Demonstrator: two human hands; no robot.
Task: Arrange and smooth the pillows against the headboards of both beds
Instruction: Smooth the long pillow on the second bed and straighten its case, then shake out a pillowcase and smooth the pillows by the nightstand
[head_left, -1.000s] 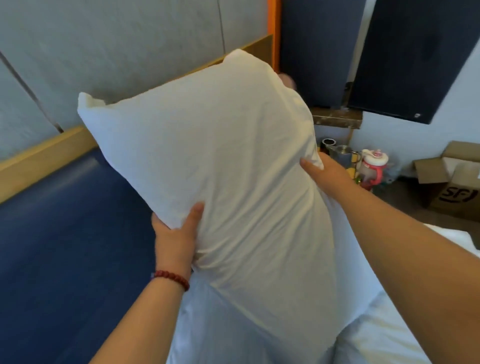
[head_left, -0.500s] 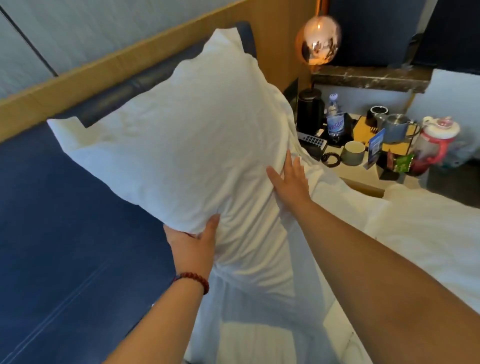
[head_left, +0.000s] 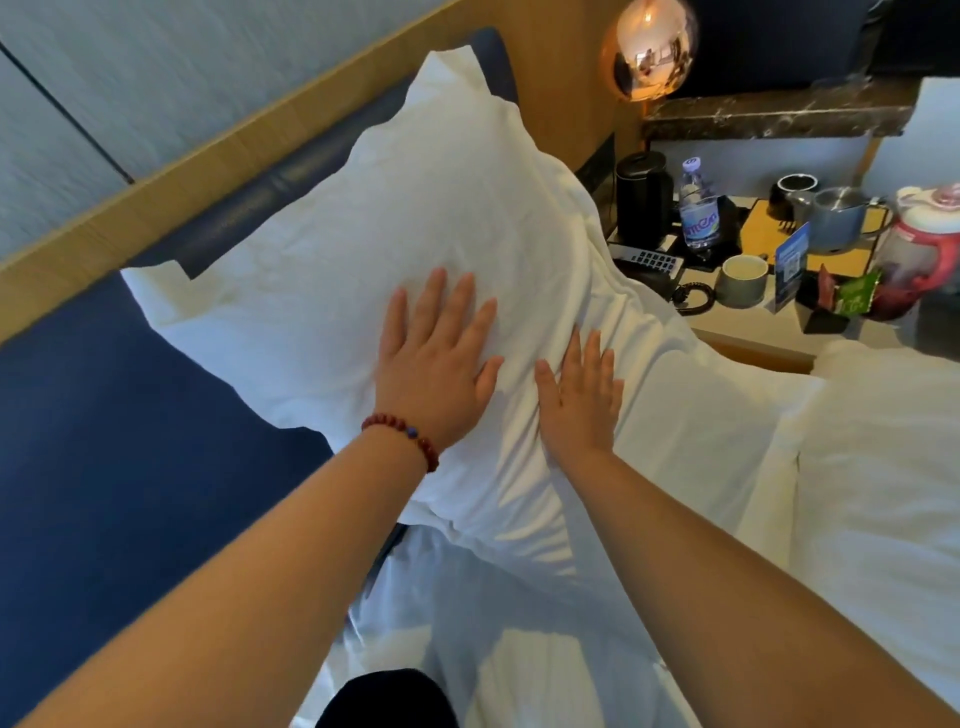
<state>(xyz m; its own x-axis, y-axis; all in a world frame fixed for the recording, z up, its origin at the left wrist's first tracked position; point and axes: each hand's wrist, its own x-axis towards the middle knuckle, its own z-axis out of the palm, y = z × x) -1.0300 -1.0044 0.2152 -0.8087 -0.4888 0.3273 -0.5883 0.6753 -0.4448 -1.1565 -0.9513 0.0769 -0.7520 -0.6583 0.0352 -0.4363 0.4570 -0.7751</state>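
two hands (head_left: 436, 374) (head_left: 579, 400), one pillow (head_left: 389, 218), one water bottle (head_left: 698, 208), one mug (head_left: 743, 280)

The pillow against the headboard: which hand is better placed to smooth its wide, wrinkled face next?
Probably the left hand: it lies flat near the middle of the pillow, with the creased fabric just beyond it. The right hand rests flat at the pillow's right edge.

The pillow (head_left: 395, 218) is covered in matt, creased white cloth; the headboard (head_left: 124, 415) is padded, its frame (head_left: 156, 208) wood-grained; the lamp (head_left: 649, 49) is glossy metal.
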